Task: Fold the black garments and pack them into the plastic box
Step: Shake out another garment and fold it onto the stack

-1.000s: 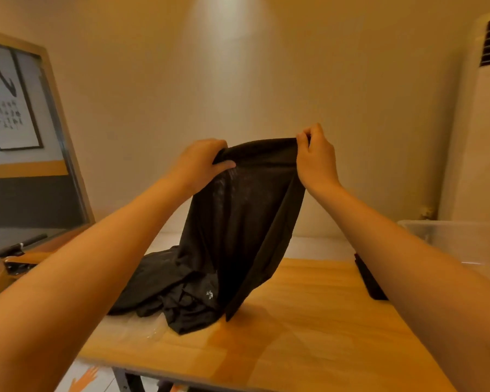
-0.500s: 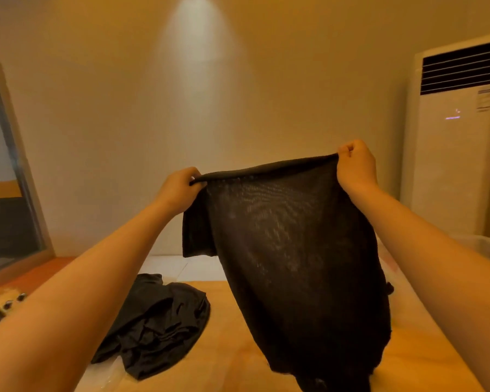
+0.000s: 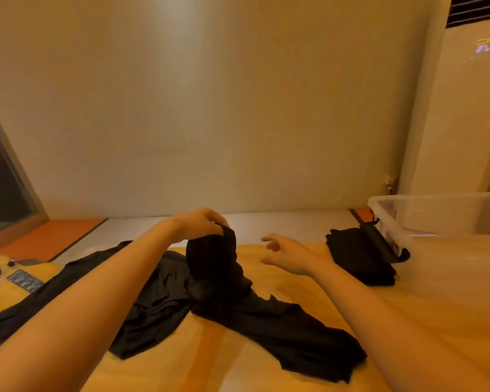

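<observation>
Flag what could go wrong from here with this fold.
Only the left hand grips the black garment, bunched at its top, while the right hand is open and apart: it may settle twisted. It also touches the crumpled pile, so spreading it could drag that along.

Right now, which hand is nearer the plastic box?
Right. The right hand hovers open left of the plastic box; the left hand is farther left, gripping the black garment.

Two loose garments (image 3: 218, 281) (image 3: 150, 304), one folded stack (image 3: 357, 256), one box (image 3: 439, 219), two hands (image 3: 201, 224) (image 3: 290, 254).
</observation>
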Tool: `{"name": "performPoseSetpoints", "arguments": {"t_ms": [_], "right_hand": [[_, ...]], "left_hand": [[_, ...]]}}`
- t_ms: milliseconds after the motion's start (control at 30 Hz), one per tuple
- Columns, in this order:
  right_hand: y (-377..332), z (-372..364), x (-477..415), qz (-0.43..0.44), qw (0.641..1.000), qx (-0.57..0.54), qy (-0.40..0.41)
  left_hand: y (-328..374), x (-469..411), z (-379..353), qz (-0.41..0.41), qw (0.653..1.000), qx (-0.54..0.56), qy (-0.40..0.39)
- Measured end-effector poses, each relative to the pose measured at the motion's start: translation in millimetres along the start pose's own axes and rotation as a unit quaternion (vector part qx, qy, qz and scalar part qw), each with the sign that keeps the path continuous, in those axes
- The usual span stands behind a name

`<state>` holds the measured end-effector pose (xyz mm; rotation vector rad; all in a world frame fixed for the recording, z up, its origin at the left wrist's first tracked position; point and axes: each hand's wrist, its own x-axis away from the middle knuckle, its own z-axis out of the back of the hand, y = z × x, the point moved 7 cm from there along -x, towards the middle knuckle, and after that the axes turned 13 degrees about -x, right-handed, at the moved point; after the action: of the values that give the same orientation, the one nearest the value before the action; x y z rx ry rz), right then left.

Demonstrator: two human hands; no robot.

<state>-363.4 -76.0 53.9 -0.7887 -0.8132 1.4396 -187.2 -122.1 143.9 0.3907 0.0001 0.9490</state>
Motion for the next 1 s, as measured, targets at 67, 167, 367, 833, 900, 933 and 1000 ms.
{"name": "performPoseSetpoints", "arguments": {"t_ms": [67, 167, 367, 833, 900, 933, 1000], "right_hand": [[1, -30, -5, 0.001, 0.997, -0.017, -0.080], [6, -66, -8, -0.057, 0.981, -0.020, -0.184], [23, -42, -13, -0.026, 0.998, 0.007, -0.057], [-123, 162, 42, 0.169, 0.931, 0.092, 0.309], [-146, 182, 56, 0.177, 0.921, 0.146, 0.314], [-159, 193, 64, 0.182, 0.914, 0.167, 0.323], [-189, 214, 81, 0.197, 0.891, 0.202, 0.355]], "left_hand": [[7, 7, -10, -0.024, 0.998, 0.017, -0.055], [7, 14, -13, -0.028, 0.996, 0.037, -0.081], [-26, 18, 0, 0.008, 0.997, 0.021, -0.071], [-22, 48, 103, 0.001, 0.946, -0.095, 0.309], [-4, 60, 127, -0.013, 0.934, -0.118, 0.337], [5, 68, 141, -0.020, 0.926, -0.128, 0.354], [25, 83, 170, -0.035, 0.905, -0.158, 0.393]]}}
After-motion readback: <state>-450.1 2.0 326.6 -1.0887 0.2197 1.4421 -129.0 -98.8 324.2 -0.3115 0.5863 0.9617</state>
